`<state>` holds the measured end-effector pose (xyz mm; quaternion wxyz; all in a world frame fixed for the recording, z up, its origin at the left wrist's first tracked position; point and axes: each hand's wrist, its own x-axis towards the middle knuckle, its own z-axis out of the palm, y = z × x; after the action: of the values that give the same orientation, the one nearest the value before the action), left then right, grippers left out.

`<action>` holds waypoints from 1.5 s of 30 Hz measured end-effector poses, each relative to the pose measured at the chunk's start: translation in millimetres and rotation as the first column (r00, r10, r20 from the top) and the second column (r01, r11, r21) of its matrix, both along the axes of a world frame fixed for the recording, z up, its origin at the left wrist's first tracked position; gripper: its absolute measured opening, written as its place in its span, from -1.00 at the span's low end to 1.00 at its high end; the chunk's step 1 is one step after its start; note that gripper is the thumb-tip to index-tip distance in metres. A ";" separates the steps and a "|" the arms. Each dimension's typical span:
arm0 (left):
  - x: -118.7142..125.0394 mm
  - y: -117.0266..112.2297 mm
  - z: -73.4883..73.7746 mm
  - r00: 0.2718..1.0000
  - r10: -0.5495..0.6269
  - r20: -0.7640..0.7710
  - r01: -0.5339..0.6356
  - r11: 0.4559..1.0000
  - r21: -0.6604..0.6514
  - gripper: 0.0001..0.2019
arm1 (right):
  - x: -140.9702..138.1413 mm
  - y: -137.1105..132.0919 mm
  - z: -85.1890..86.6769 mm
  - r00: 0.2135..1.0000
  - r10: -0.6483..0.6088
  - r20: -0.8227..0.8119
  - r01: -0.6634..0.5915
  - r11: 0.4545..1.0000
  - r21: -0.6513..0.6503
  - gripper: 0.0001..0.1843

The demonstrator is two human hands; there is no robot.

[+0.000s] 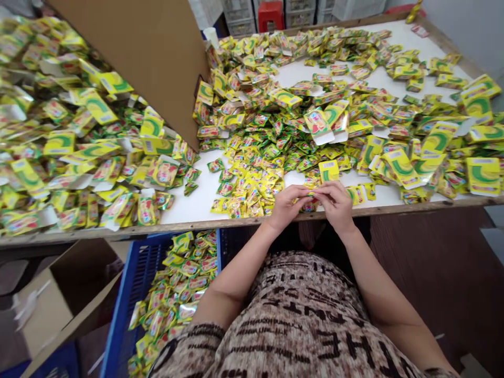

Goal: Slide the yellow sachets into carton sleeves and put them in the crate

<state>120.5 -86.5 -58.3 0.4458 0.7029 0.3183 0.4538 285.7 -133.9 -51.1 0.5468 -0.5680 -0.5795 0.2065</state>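
Observation:
My left hand (290, 206) and my right hand (334, 206) meet at the table's front edge, fingers closed in a pinch. Between their fingertips is a small packet (311, 195), mostly hidden by the fingers. Just beyond my right hand lies a yellow and green box (328, 170). A heap of small yellow packets (255, 191) spreads to the left of my left hand, and green packets (271, 147) are piled behind it. More small yellow packets (358, 195) lie to the right of my right hand.
Many small printed boxes (484, 176) cover the white table (189, 205), some with open flaps. A brown cardboard panel (153, 58) stands upright at left. Below the table edge, a blue crate (126, 299) holds boxes, beside an open carton (51, 304). A red stool (271, 14) is behind.

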 end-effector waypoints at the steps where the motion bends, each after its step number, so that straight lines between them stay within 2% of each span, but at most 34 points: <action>1: -0.4 -1.3 -1.4 0.999 -0.029 -0.017 0.029 1.000 0.000 -0.84 | -0.1 -3.2 -2.1 0.998 -0.015 0.062 0.012 0.999 0.044 -0.87; 4: 2.7 -4.6 -4.2 0.991 -0.120 -0.055 0.121 0.993 0.015 -0.77 | 2.3 -13.7 -6.8 0.989 -0.027 0.144 0.013 0.995 0.102 -0.88; 6: 4.5 -5.5 -0.6 0.989 -0.139 -0.044 0.140 0.990 0.027 -0.76 | 6.0 -16.3 -7.6 0.993 -0.010 0.121 0.002 0.998 0.064 -0.87; 8: -1.9 -6.9 9.1 0.999 -0.051 0.014 0.051 0.998 0.038 -0.78 | 6.8 -9.9 -5.8 1.000 -0.016 0.027 0.016 1.000 -0.002 -0.82; 10: -24.6 -12.7 20.6 0.987 0.135 0.086 -0.138 0.990 0.025 -0.79 | -2.9 7.3 -1.3 0.998 -0.042 -0.051 0.040 0.998 -0.051 -0.77; 11: -43.5 -18.5 24.3 0.959 0.259 0.112 -0.261 0.965 0.008 -0.80 | -13.9 19.2 1.7 0.998 -0.034 -0.053 0.030 0.998 -0.062 -0.77; 12: -67.3 -26.8 25.2 0.918 0.380 0.114 -0.381 0.925 -0.014 -0.80 | -29.4 32.6 5.0 1.000 0.004 -0.020 -0.006 0.998 -0.068 -0.79; 13: -95.5 -37.5 22.4 0.866 0.492 0.091 -0.492 0.870 -0.032 -0.80 | -49.2 46.9 8.3 0.995 0.097 0.040 -0.093 0.992 -0.083 -0.83; 15: -161.2 -65.6 5.8 0.734 0.676 -0.059 -0.679 0.733 -0.038 -0.80 | -98.5 75.6 13.6 0.922 0.337 0.190 -0.306 0.936 -0.174 -0.85; 16: -196.1 -82.5 -6.7 0.644 0.745 -0.172 -0.758 0.652 -0.015 -0.78 | -125.6 89.1 15.1 0.867 0.419 0.268 -0.363 0.902 -0.235 -0.84; 17: -230.6 -100.5 -20.3 0.520 0.794 -0.314 -0.831 0.555 0.028 -0.78 | -152.5 101.6 15.6 0.814 0.472 0.339 -0.380 0.874 -0.303 -0.82; 18: -263.0 -119.0 -33.5 0.377 0.794 -0.476 -0.885 0.460 0.067 -0.78 | -177.6 112.9 14.8 0.769 0.492 0.408 -0.359 0.860 -0.362 -0.79; 19: -292.0 -137.1 -45.1 0.262 0.746 -0.612 -0.914 0.396 0.092 -0.80 | -199.9 123.0 12.9 0.741 0.481 0.468 -0.299 0.861 -0.412 -0.75; 20: -315.9 -153.5 -54.1 0.187 0.712 -0.677 -0.933 0.344 0.104 -0.83 | -218.3 131.9 10.0 0.721 0.462 0.516 -0.231 0.863 -0.449 -0.71; 22: -344.6 -176.0 -61.9 0.079 0.669 -0.739 -0.953 0.268 0.141 -0.86 | -241.9 146.3 2.0 0.709 0.419 0.567 -0.124 0.866 -0.484 -0.64; 24: -345.5 -176.4 -56.6 0.017 0.714 -0.700 -0.943 0.244 0.226 -0.83 | -248.9 155.7 -5.6 0.725 0.423 0.543 -0.120 0.854 -0.506 -0.64; 25: -336.9 -166.4 -50.1 0.010 0.755 -0.655 -0.925 0.255 0.280 -0.81 | -247.6 158.3 -8.1 0.746 0.436 0.503 -0.154 0.848 -0.507 -0.68; 26: -324.0 -149.8 -41.9 0.033 0.799 -0.600 -0.900 0.285 0.330 -0.79 | -244.0 159.3 -9.4 0.777 0.442 0.448 -0.195 0.846 -0.496 -0.72; 27: -308.3 -127.6 -33.1 0.088 0.835 -0.543 -0.869 0.331 0.367 -0.78 | -238.7 158.6 -9.4 0.817 0.434 0.379 -0.236 0.853 -0.466 -0.74; 28: -291.7 -101.5 -24.5 0.165 0.846 -0.506 -0.835 0.393 0.385 -0.78 | -232.1 156.0 -8.3 0.860 0.414 0.299 -0.269 0.865 -0.423 -0.73; 29: -275.3 -73.4 -17.0 0.262 0.824 -0.502 -0.788 0.483 0.382 -0.78 | -224.3 151.8 -6.4 0.896 0.388 0.214 -0.289 0.879 -0.380 -0.70; 30: -260.4 -45.7 -11.4 0.353 0.773 -0.527 -0.731 0.579 0.361 -0.78 | -215.6 146.0 -4.1 0.921 0.366 0.135 -0.302 0.888 -0.348 -0.68; 32: -237.7 1.4 -6.9 0.465 0.631 -0.621 -0.624 0.731 0.276 -0.74 | -196.0 131.0 0.6 0.937 0.350 0.000 -0.331 0.886 -0.325 -0.71; 34: -226.8 30.8 -9.5 0.516 0.482 -0.708 -0.554 0.818 0.153 -0.75 | -175.9 114.6 3.9 0.927 0.344 -0.147 -0.374 0.870 -0.322 -0.74; 36: -225.9 42.8 -12.6 0.567 0.395 -0.723 -0.554 0.832 0.020 -0.76 | -159.8 100.2 5.8 0.896 0.303 -0.326 -0.402 0.865 -0.301 -0.72; 37: -227.1 44.1 -12.2 0.606 0.401 -0.687 -0.586 0.809 -0.044 -0.73 | -154.5 94.5 6.5 0.872 0.269 -0.410 -0.402 0.870 -0.285 -0.70; 40: -222.4 36.6 0.2 0.731 0.561 -0.389 -0.672 0.693 -0.262 -0.67 | -151.4 83.0 9.9 0.811 0.227 -0.539 -0.403 0.884 -0.234 -0.65; 41: -215.3 32.1 7.0 0.757 0.595 -0.270 -0.653 0.681 -0.331 -0.66 | -153.5 80.5 11.7 0.792 0.251 -0.556 -0.428 0.878 -0.214 -0.63; 43: -192.6 22.8 21.0 0.818 0.565 -0.103 -0.551 0.721 -0.421 -0.64 | -158.1 76.3 16.0 0.759 0.328 -0.562 -0.499 0.848 -0.178 -0.62; 45: -163.6 14.5 31.9 0.875 0.483 -0.025 -0.441 0.774 -0.453 -0.66 | -157.3 72.5 19.7 0.773 0.372 -0.514 -0.517 0.839 -0.171 -0.61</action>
<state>-43.1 -72.0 -26.4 0.4835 0.4600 0.5554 0.4961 128.5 -61.3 -31.4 0.5089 -0.4239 -0.5130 0.5460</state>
